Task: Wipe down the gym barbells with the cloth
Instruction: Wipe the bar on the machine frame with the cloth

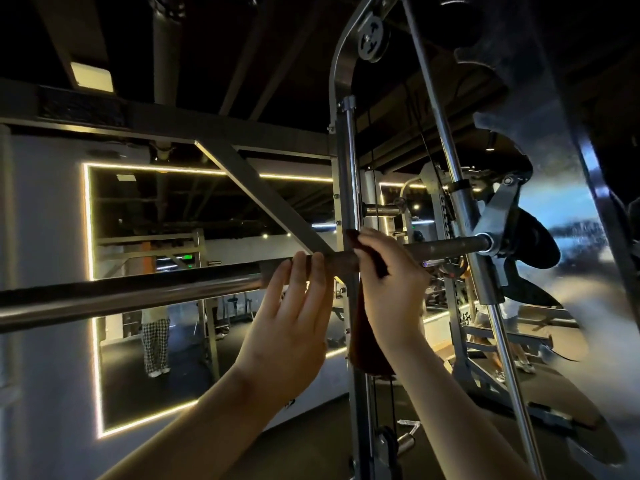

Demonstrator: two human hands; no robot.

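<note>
1. From my remote seat, I read the barbell (138, 292) as one long bar lying crosswise in front of both hands. Its long axis runs from far out beyond the left hand, past both palms, to the weight plate (533, 244) out beyond the right hand.
2. The right hand (388, 275) is clamped round the bar with the cloth (367, 341) trapped under its fingers. The cloth is a dark reddish-brown, and its loose tail drapes down below that wrist.
3. The left hand (294, 317) is released. Its fingers are nearly straight, with the tips laid over the top of the bar. It sits just beside the right hand, with a short stretch of bare bar between them.
4. I judge that the next stroke turns on one relation. The stretch outward of the right hand lies along the bar's own axis, and the cloth-carrying hand is the nearer one to it. Any slide has to follow that line.
5. A vertical guide rod (348, 168) stands just behind the bar, between the two hands.
6. Outward of the left hand the bar is smooth, bright steel with a long highlight. Between the hands and beyond the right one it looks duller, brownish and rough. I cannot tell in this dim light whether that is knurling, rust or grime.
</note>
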